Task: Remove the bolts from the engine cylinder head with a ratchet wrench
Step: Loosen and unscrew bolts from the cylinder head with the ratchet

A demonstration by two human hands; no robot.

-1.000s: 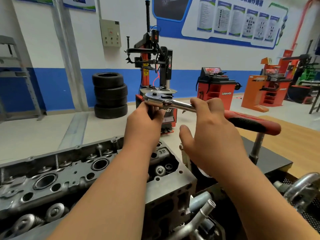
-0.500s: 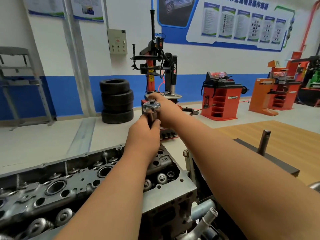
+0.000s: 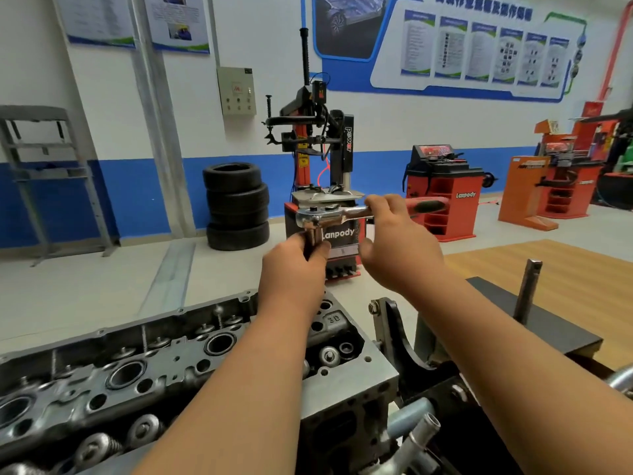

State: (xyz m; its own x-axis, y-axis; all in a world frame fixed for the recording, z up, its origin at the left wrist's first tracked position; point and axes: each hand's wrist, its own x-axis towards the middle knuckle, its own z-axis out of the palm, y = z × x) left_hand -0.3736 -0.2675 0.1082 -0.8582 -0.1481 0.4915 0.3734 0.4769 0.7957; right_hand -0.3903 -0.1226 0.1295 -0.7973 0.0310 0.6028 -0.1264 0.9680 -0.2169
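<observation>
A person's left hand (image 3: 294, 265) grips the extension (image 3: 313, 238) to steady it, while the right hand (image 3: 394, 245) holds the ratchet wrench (image 3: 346, 212), its handle toward 3 o'clock for leverage.

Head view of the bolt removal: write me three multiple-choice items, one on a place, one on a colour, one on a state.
1. Where does the stack of tyres stand?
A. On the cylinder head
B. By the wall, left of the tyre machine
C. On the wooden floor

2. What colour is the grip of the wrench?
A. Blue and white
B. Green
C. Red and black

3. What is the left hand doing?
A. Gripping the bar under the wrench's head
B. Lying flat on the engine
C. Hanging open

Answers: 1 B, the tyres stand before the blue-striped wall beside the machine. 2 C, red and black show past the right hand, which holds the shaft. 3 A, its fingers curl round the bar.
</observation>
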